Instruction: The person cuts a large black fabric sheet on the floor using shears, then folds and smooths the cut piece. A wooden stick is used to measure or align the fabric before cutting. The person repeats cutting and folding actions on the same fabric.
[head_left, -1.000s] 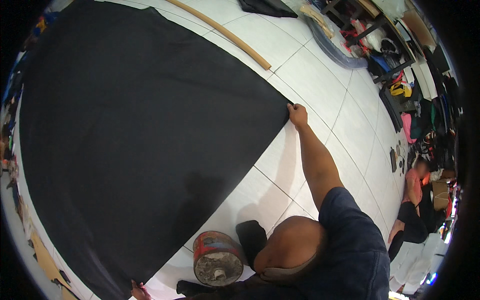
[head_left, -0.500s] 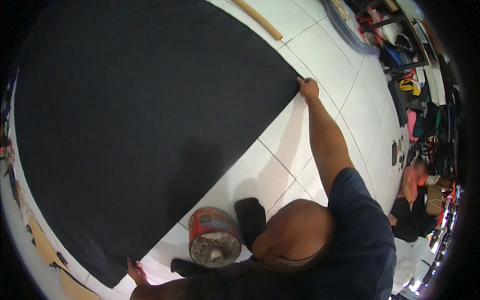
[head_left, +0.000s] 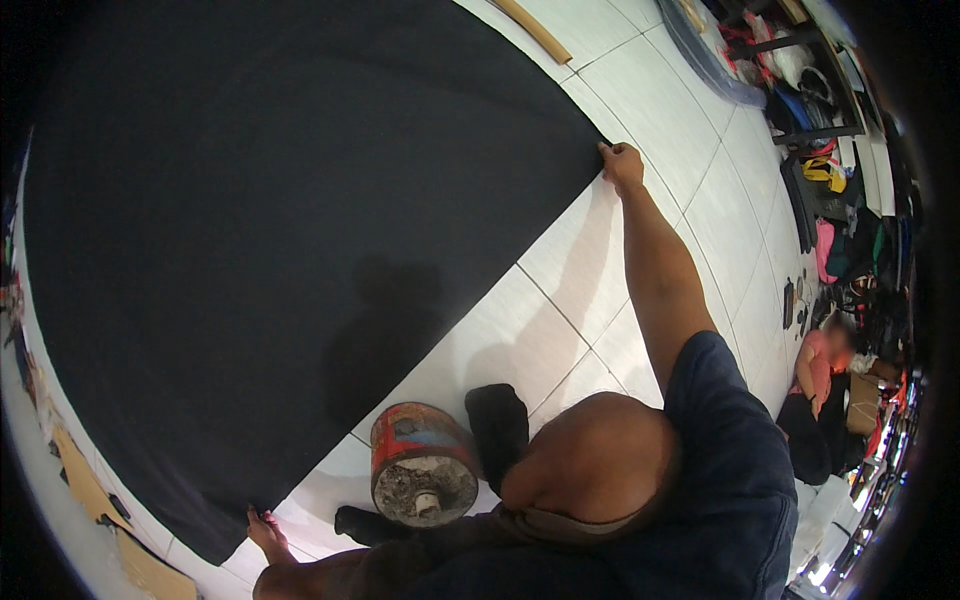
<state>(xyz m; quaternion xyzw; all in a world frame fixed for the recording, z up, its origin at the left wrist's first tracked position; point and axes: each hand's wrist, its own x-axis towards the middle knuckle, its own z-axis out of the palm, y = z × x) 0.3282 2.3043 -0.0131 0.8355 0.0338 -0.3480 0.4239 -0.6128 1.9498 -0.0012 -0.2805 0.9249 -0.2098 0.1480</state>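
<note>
Cloth: big black fabric sheet [head_left: 280,230] flat on white tiled floor [head_left: 640,90], spreading fwd/left of both grips.
R hand [head_left: 622,165]: pinching far corner.
L hand [head_left: 265,528]: pinching near corner (rusty red can [head_left: 424,478] just beside).
Axis: held edge runs hand-to-hand.

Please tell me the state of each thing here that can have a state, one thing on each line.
Black cloth: spread flat on the floor, near edge pinched at both corners.
Right hand: closed on the cloth's far corner.
Left hand: fingers on the cloth's near corner.
Red tin: upright, open top, grey hardened filling.
</note>
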